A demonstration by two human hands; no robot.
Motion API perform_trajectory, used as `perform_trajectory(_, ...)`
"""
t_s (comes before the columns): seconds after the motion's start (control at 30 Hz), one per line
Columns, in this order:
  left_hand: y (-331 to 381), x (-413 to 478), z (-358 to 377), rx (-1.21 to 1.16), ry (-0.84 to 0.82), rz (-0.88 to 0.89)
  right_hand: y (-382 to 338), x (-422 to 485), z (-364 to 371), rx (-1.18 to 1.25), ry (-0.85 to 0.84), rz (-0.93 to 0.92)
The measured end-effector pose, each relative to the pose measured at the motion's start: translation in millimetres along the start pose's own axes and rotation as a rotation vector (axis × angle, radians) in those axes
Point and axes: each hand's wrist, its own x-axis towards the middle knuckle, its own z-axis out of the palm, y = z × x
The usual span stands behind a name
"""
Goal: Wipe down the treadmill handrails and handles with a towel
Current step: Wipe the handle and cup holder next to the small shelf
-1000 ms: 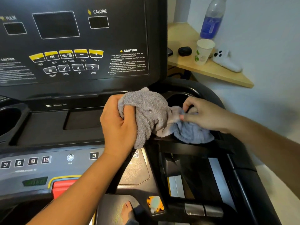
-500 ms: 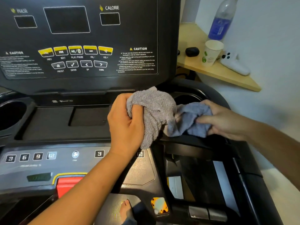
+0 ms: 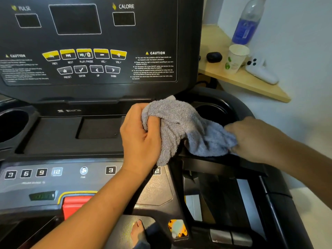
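Up close from the head camera, the left hand (image 3: 142, 135) has its fingers (image 3: 152, 123) clenched round a bunched grey towel (image 3: 179, 126) just in front of the treadmill console (image 3: 89, 51). The towel's bluish end drapes rightward onto the black handrail (image 3: 215, 160) beside the right cup holder (image 3: 213, 114), where the right hand (image 3: 251, 141) presses down on it; its fingertips are hidden under the cloth, so I cannot tell whether they pinch it. Below, a red stop button (image 3: 75, 203) sits on the control strip. On the wooden shelf (image 3: 251, 81) stand a water bottle (image 3: 246, 26), a paper cup (image 3: 235, 58) and a white controller (image 3: 260, 71).
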Motion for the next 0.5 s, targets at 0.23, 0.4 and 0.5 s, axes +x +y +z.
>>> perform_trajectory(0.23, 3, 0, 1, 0.001, -0.002, 0.0, -31, 13, -16, 0.373, -0.234, -0.128)
perform_trajectory(0.4, 4, -1, 1, -0.002, -0.021, 0.026, -42, 3, -10, 0.274, 0.053, -0.052)
perform_trajectory(0.5, 4, -2, 1, 0.011, -0.02, 0.039, -38, -1, -16, 0.342, 0.02, -0.072)
